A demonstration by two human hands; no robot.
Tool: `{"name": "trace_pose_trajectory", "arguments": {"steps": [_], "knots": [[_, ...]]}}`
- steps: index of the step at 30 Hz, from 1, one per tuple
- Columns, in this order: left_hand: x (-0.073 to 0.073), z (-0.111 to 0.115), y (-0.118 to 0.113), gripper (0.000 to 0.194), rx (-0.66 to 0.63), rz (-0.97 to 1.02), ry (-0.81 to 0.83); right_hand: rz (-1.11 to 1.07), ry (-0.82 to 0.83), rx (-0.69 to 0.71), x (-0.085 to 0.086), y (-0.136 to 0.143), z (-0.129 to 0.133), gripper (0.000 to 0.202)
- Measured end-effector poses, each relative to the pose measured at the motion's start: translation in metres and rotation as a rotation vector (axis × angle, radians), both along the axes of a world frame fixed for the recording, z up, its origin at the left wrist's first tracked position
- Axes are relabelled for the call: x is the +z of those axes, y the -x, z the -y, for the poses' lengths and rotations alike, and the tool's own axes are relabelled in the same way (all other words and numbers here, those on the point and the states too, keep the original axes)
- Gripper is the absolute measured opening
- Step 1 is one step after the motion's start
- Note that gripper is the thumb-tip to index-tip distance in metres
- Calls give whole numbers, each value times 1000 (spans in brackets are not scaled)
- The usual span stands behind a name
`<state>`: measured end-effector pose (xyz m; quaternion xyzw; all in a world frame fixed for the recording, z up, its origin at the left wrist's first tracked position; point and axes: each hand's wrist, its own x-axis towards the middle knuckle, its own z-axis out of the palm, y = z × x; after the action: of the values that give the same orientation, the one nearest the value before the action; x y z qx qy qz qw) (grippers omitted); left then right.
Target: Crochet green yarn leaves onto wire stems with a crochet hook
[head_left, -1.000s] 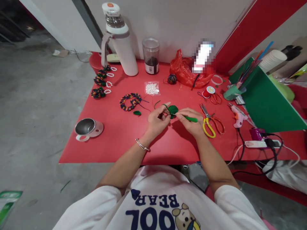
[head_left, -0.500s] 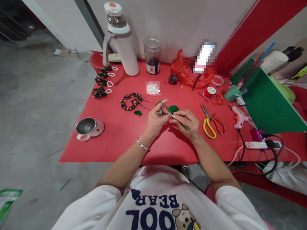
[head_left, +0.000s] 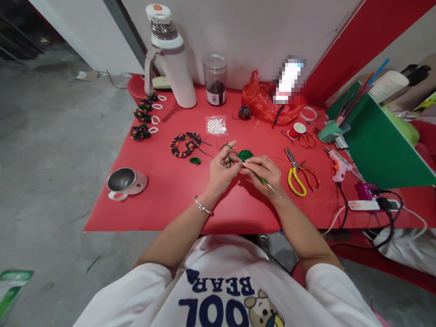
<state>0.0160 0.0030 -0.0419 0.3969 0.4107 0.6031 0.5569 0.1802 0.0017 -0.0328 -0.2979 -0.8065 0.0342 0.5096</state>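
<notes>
Mid-frame, the left hand (head_left: pixel 222 170) appears to pinch green yarn (head_left: pixel 245 155) between its fingers; the right hand (head_left: pixel 267 174) grips a green-handled hook (head_left: pixel 264 180). Lower centre, the shirt (head_left: pixel 218 297) reads "OOL BEAR", upside down.

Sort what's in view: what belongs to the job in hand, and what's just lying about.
Job in hand:
- green yarn, running over the left hand
- green-handled tool, held in the right hand

Apparently just lying about:
- mug
- white bottle
- jar
</notes>
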Motion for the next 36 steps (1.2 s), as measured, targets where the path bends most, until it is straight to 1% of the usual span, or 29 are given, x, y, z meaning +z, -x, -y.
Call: {"name": "trace_pose_trajectory", "arguments": {"steps": [3,5,7,10,13,16,20,22,24,26,29,33,36], "knots": [[2,1,0,78,14,-58,2,-76,69,15,0,0,1,15],[4,2,1,79,15,-72,9,-72,61,15,-1,1,1,17],[6,1,1,80,-1,-25,29,-15,16,-16,-4,1,1,18],[10,0,1,84,-59,128,101,37,-25,-69,-9,1,2,26],[14,0,3,86,-141,236,189,11,-66,-69,-13,0,2,37],[17,0,7,85,-212,274,236,7,-85,-36,-14,-2,0,43],[19,-1,13,82,-271,262,252,12,-79,29,-11,-5,-4,45],[19,-3,16,81,-267,220,234,34,-87,40,-9,-6,-5,46],[16,-5,17,81,-228,165,193,82,-92,35,-8,-8,-5,46],[14,-7,18,81,-189,114,150,138,-86,16,-8,-10,-6,46],[10,-8,17,79,-174,66,116,194,-89,-1,-10,-12,-6,46],[8,-9,17,78,-151,19,87,225,-84,-6,-8,-12,-7,41],[7,-9,17,78,-121,-55,66,237,-87,10,-5,-12,-8,36]]}}
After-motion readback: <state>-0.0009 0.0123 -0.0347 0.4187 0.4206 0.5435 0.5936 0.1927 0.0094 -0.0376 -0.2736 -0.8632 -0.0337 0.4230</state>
